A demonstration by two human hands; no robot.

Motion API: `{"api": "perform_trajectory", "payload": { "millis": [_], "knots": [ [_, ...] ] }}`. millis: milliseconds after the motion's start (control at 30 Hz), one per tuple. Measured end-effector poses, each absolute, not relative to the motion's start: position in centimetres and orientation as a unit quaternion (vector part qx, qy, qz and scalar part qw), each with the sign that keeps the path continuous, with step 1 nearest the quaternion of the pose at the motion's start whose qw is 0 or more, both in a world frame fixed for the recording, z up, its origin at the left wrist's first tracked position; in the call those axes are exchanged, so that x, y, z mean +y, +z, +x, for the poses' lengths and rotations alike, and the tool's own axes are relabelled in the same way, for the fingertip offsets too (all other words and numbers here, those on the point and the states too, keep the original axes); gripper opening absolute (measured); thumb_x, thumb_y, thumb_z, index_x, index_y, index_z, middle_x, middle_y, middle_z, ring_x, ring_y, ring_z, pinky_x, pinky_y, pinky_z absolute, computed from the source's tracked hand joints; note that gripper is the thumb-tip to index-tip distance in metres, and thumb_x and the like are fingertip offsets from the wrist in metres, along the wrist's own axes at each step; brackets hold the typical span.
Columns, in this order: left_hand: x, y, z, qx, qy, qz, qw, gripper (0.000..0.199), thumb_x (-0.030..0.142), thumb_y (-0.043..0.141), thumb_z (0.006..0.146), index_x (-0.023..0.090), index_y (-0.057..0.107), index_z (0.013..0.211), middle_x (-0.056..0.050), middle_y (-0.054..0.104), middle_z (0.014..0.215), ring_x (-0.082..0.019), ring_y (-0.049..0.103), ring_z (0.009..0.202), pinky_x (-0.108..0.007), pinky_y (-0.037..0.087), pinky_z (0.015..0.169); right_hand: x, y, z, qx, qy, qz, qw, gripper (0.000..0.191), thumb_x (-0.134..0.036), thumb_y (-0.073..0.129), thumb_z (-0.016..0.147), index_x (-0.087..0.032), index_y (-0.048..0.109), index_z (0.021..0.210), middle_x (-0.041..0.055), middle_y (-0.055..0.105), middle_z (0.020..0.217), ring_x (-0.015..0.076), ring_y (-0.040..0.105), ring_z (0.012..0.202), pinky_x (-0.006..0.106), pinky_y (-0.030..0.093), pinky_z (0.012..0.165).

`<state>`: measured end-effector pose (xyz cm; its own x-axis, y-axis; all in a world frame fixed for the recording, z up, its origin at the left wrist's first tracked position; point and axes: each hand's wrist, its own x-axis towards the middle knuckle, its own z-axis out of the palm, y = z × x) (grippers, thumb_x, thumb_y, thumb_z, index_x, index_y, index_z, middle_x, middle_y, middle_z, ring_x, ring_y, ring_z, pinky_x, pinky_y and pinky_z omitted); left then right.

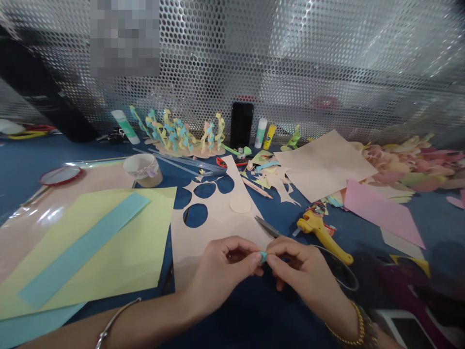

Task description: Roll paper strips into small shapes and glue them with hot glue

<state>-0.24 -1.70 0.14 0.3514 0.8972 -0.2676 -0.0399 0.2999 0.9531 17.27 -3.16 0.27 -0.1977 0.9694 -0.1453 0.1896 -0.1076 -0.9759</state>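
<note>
Between both my hands is a small folded piece of blue paper (263,257). My left hand (228,264) pinches it from one side with thumb and forefinger. From the other side my right hand (300,269) pinches it too, so the fingertips nearly meet and hide part of it. Just beyond my right hand, scissors (268,226) lie with the blades pointing away, their handles out of sight. Under and past my left hand lies a pale pink sheet (232,232) with several round holes cut in it. A loose pale paper disc (240,202) rests on that sheet.
A yellow glue gun (323,232) and its cord lie on the right. Yellow paper (145,261) with a blue strip (87,249) covers the left. Behind stand a cup (148,177), curled paper pieces (174,131), glue sticks (260,133) and a phone (241,123) against perforated metal.
</note>
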Motion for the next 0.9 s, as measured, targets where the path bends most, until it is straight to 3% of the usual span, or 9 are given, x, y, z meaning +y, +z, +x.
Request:
{"api": "perform_trajectory", "payload": {
  "millis": [200,900],
  "knots": [
    [-1.61,0.04,-0.22,0.449,0.351,0.481,0.666,0.016,0.030,0.069,0.077,0.014,0.071,0.078,-0.004,0.070,0.067,-0.015,0.066,0.065,-0.024,0.053,0.064,-3.16,0.14,17.22,-0.560,0.532,-0.518,0.367,0.015,-0.029,0.064,0.080,-0.016,0.068,0.073,0.0022,0.058,0.075,0.0092,0.054,0.053,0.018,0.051,0.042],
    [-1.69,0.11,-0.27,0.439,0.345,0.488,0.671,0.014,0.028,0.068,0.078,0.014,0.070,0.079,-0.002,0.069,0.069,-0.013,0.065,0.066,-0.023,0.053,0.065,-3.19,0.04,17.14,-0.538,0.547,-0.527,0.365,0.011,-0.023,0.065,0.077,-0.015,0.065,0.070,0.0002,0.056,0.072,0.0081,0.052,0.052,0.017,0.049,0.043]
  ]
}}
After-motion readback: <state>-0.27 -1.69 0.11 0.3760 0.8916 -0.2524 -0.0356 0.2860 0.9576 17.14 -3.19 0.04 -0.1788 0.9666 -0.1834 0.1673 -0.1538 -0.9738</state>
